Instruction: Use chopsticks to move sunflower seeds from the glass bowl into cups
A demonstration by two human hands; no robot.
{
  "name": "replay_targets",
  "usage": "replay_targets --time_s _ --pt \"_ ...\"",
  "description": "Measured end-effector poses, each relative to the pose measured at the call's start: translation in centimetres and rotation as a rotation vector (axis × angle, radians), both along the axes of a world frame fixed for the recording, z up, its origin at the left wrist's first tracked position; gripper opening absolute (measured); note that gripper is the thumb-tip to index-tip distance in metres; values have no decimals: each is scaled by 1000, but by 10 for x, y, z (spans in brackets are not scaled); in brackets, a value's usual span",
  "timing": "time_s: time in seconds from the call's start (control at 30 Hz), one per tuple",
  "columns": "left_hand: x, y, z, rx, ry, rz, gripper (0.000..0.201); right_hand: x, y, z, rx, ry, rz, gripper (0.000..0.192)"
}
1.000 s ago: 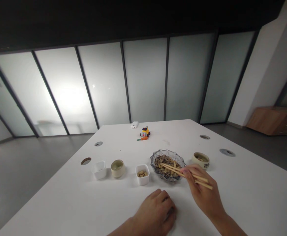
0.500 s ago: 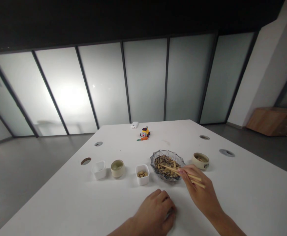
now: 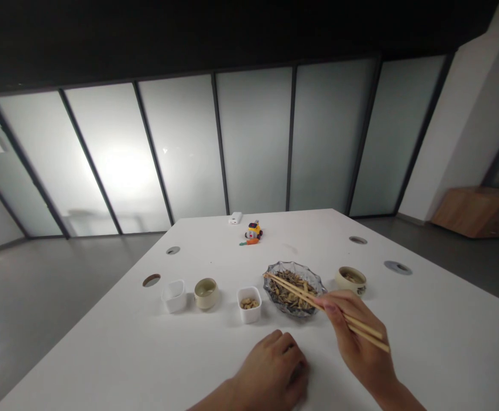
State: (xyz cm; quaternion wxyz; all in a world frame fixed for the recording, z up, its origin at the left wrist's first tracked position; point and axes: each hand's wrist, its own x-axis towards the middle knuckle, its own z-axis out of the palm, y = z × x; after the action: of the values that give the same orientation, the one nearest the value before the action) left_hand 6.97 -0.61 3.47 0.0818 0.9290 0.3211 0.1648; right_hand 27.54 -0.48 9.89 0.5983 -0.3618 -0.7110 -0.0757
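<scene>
My right hand (image 3: 358, 334) grips a pair of wooden chopsticks (image 3: 292, 288). Their tips reach across the glass bowl (image 3: 267, 294) to its left rim; whether a small piece is between them I cannot tell. Striped seeds and pale brown pieces (image 3: 292, 297) fill the bowl. My left hand (image 3: 275, 365) rests on the table with curled fingers, and what it may hold is hidden. Just left of the bowl stands a small white square container (image 3: 249, 315) with some pale brown pieces inside.
Farther left are a beige ceramic cup (image 3: 206, 299) and a second white container (image 3: 174, 301). Another beige cup (image 3: 356, 285) with pieces inside stands right of the bowl. Toward the far table edge lie a toy carrot (image 3: 251, 242), a yellow toy vehicle (image 3: 253, 230) and a white device (image 3: 235, 218).
The chopstick tips have moved from over the seeds in the bowl leftward to its rim. My right hand has shifted slightly right and down. My left hand has hardly moved.
</scene>
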Motion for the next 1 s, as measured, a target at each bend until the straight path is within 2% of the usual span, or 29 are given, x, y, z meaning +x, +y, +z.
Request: replay_targets --time_s 0.27,0.53,0.8,1.0 --pt "2 -1 0 8 -32 -14 10 -13 -12 -1 -49 -27 162 20" --pt "0 1 -3 -5 -4 -2 14 2 1 3 -25 -14 -43 18" --pt "-1 0 0 -17 -13 -7 15 -1 10 -9 -130 -46 6 22" --pt "-1 -1 -3 -10 1 -4 14 -2 10 -11 -187 -50 23 28"
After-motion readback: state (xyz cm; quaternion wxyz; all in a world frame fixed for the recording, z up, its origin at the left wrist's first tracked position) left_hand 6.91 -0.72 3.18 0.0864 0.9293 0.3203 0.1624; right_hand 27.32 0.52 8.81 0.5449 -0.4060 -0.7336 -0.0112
